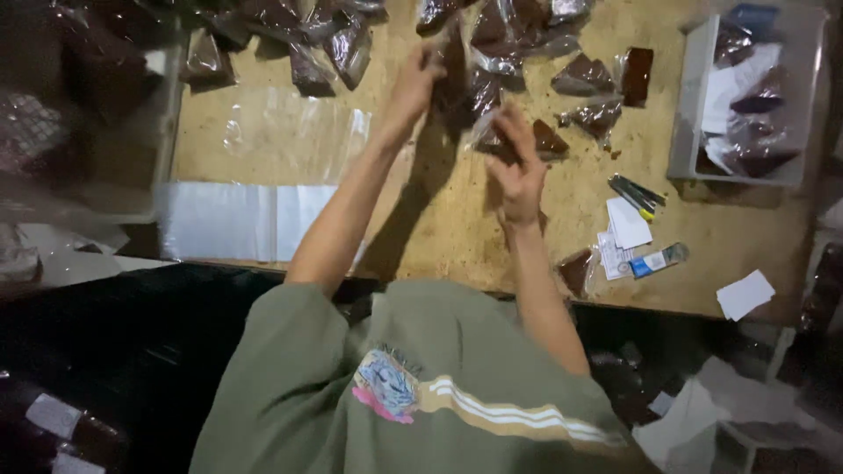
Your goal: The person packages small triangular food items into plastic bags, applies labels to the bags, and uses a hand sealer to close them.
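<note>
Head view: left hand (413, 88) and right hand (518, 167), fingers pinched, hold a clear plastic pouch of dark brown blocks (479, 92) above the plywood table (492, 228). Many filled pouches (325, 48) lie finished; flat empty clear bags (246, 219) remain unfilled.

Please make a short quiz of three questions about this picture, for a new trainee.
1. True or false: both hands are on the same clear bag.
2. Where is the grey tray: A) right end of the table, B) on the floor?
3. What lies flat on the table's left part?

Key:
1. True: the left hand and the right hand hold one clear bag with a dark brown block in it.
2. A: the grey tray is on the wooden table.
3. Empty plastic bags.
</note>
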